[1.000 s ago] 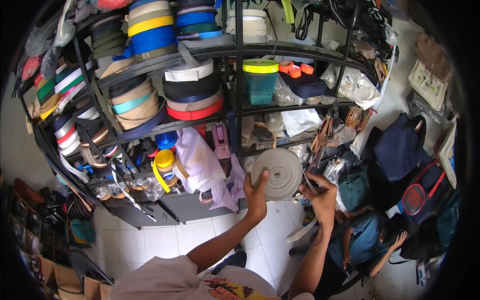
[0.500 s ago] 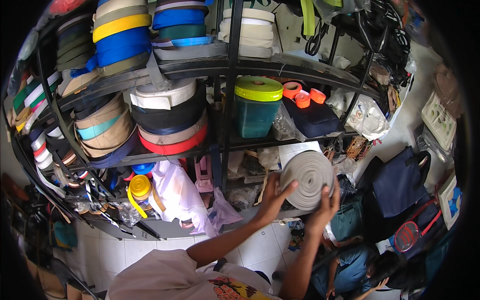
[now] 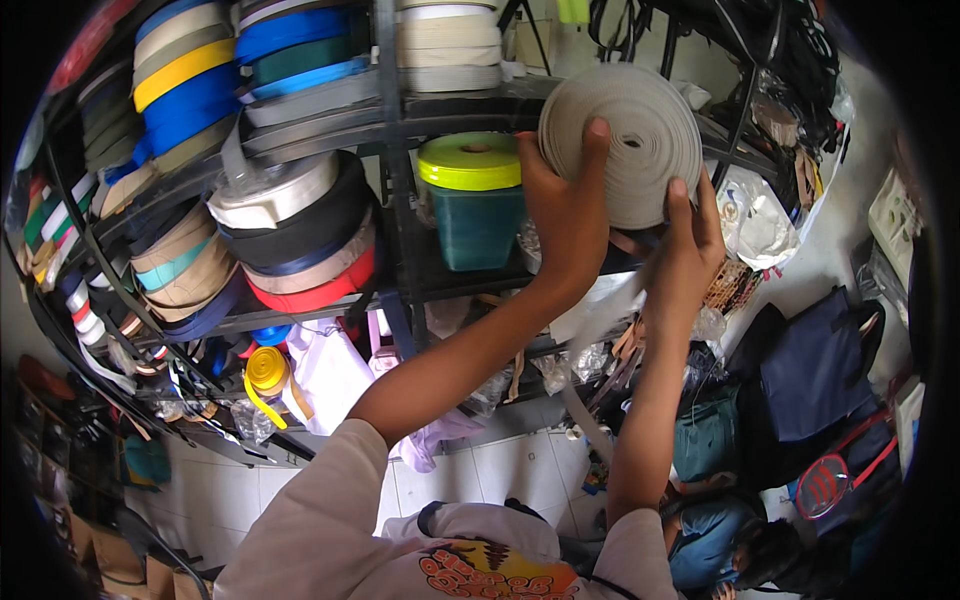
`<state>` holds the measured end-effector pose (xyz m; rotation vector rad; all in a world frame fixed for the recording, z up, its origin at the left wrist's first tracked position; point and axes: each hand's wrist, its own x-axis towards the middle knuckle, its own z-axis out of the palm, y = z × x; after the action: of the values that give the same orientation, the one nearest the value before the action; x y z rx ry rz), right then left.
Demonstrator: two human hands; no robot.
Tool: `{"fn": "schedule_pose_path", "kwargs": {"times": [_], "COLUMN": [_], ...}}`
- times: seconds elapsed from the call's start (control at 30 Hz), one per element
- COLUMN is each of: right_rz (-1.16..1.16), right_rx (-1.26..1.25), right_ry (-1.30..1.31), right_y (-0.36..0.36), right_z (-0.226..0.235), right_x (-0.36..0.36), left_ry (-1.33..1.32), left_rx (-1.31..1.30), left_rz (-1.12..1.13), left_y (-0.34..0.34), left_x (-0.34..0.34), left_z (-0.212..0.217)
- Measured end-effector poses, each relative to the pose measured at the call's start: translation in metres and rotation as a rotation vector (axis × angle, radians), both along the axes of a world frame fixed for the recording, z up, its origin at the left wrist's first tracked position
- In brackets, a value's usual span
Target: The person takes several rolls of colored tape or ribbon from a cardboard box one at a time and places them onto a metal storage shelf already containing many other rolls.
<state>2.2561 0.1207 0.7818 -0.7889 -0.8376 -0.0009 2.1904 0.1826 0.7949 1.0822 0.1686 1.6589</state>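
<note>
A large roll of grey webbing [image 3: 640, 110] is held up between both my hands, its flat coiled face toward me. My left hand [image 3: 570, 205] grips its left lower edge, thumb laid across the face. On the lower right edge, my right hand [image 3: 690, 225] presses with its fingers on the coil. A loose grey strip [image 3: 590, 420] hangs down between my forearms. The roll stands in front of the upper shelf at the right and hides part of it. Left of my left hand is a teal tub [image 3: 472, 230] topped by a neon yellow roll [image 3: 468, 160].
Stacked webbing rolls [image 3: 185, 80] fill the shelf [image 3: 430, 110] at the left, and white rolls [image 3: 450, 50] stand on its top level. A yellow roll [image 3: 267, 372] sits lower down. At the right hang dark bags [image 3: 810, 370]; another person [image 3: 720, 540] is low at the right.
Both my hands have raised the grey roll from the lower shelf level to the upper one. A loose strip now hangs below it. The view has shifted somewhat to the right.
</note>
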Motion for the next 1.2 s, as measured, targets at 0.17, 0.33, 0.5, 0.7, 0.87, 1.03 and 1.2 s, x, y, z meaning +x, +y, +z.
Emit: {"fn": "schedule_pose_path", "kwargs": {"times": [0.17, 0.33, 0.5, 0.7, 0.87, 1.03, 1.2], "right_rz": [-0.046, 0.263, 0.234, 0.246, 0.17, 0.468, 0.474], "right_rx": [0.044, -0.126, -0.032, -0.025, 0.13, -0.176, -0.072], "right_ry": [-0.099, -0.216, -0.117, -0.086, -0.027, -0.191, -0.103], "right_y": [-0.013, -0.005, 0.008, 0.031, 0.056, 0.026, 0.067], "right_z": [0.029, 0.055, 0.061, 0.055, 0.066, 0.093, 0.096], "right_x": [0.06, 0.113, 0.123, 0.101, 0.125, 0.165, 0.144], "left_ry": [0.365, 0.669, 0.254, -0.276, -0.059, 0.297, 0.03], "left_rx": [0.132, 0.336, 0.205, 0.085, 0.08, 0.169, -0.019], "left_rz": [-0.263, -0.381, -0.277, 0.192, -0.037, -0.365, 0.179], "left_y": [0.025, 0.025, 0.037, 0.031, 0.013, 0.045, 0.061], "left_x": [0.001, 0.016, 0.053, 0.101, 0.093, 0.072, 0.098], "left_z": [0.019, 0.057, 0.063, 0.058, 0.048, 0.075, 0.084]}}
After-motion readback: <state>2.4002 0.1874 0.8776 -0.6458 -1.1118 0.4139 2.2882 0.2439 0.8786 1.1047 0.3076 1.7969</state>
